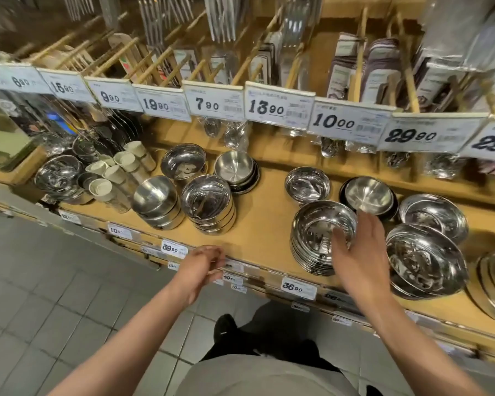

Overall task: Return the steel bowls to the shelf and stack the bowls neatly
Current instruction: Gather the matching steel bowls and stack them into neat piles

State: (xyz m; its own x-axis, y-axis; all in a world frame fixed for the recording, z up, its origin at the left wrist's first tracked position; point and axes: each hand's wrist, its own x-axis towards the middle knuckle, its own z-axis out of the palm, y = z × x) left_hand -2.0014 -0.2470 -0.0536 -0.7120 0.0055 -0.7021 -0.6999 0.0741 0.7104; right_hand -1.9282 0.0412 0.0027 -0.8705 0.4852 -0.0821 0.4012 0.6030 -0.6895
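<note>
The right hand (360, 250) reaches over the front stack of bowls (317, 238), fingers spread and loose, grasping nothing; blur hides whether the fingertips touch the rim. Probably it is squaring the pile so the bowls nest evenly. The left hand (202, 265) hangs at the shelf's (263, 224) front edge, fingers loosely curled and holding nothing. Other steel bowls sit in stacks along the shelf, toward its left end and right end. A bare strip of wood between the middle stack (209, 204) and the front stack gives room to move; price tags (277, 105) overhang the back.
</note>
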